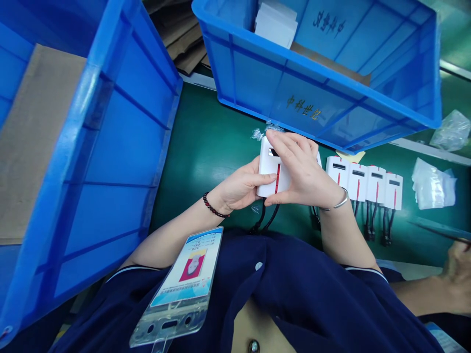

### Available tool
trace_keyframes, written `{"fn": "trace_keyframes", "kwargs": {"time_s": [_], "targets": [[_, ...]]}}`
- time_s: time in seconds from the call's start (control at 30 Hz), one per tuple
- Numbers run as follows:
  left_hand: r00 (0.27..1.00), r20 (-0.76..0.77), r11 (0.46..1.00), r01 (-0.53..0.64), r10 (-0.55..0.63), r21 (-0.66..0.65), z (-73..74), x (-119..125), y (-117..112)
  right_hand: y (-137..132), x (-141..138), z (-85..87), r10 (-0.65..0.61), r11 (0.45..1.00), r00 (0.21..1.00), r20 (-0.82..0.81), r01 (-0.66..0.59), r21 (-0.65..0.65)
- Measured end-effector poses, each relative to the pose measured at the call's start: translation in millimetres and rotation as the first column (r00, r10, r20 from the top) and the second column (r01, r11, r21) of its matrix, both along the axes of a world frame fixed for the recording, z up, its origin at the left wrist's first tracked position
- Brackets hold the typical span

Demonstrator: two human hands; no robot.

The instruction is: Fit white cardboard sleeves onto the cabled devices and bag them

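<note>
white plastic unit (270, 171) held just above the green bench (209, 142), left hand (239, 189) gripping its lower edge, right hand (301, 174) clasped over its face by the clear film (259, 132); judged mid-handling, next move needs steady support.

Power bank (270, 171) white, red stripe, black cords; four like units in row (366, 184); crates (316, 83) blue, gold lettering; table (209, 142) green; bead bracelet (213, 208) dark red; shirt (316, 304) navy.

A green worktop (206, 142) meets a blue crate (121, 147) at left, a second crate (294, 88) behind, cardboard (184, 39) between.
</note>
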State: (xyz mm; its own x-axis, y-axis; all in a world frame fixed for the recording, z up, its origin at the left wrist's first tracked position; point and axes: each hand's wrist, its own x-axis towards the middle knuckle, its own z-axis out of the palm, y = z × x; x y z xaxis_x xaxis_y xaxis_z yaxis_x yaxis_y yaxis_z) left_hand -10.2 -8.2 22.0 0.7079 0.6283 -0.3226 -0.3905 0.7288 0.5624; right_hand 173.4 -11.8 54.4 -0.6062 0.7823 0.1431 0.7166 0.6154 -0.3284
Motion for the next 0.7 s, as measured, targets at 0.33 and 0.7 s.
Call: {"fn": "trace_keyframes", "kwargs": {"time_s": [0.33, 0.7], "targets": [[1.0, 0.008, 0.999, -0.02, 0.02, -0.046, -6.0, -1.1, 2.8, -3.0, 1.3, -3.1, 0.004, 0.997, 1.0, 0.013, -0.003, -0.073], [0.994, -0.104, 0.988, -0.002, 0.018, 0.154, 2.0, -2.5, 1.3, -2.6, 5.6, -6.7, -0.058, 0.996, 0.974, -0.221, 0.04, -0.086]]}}
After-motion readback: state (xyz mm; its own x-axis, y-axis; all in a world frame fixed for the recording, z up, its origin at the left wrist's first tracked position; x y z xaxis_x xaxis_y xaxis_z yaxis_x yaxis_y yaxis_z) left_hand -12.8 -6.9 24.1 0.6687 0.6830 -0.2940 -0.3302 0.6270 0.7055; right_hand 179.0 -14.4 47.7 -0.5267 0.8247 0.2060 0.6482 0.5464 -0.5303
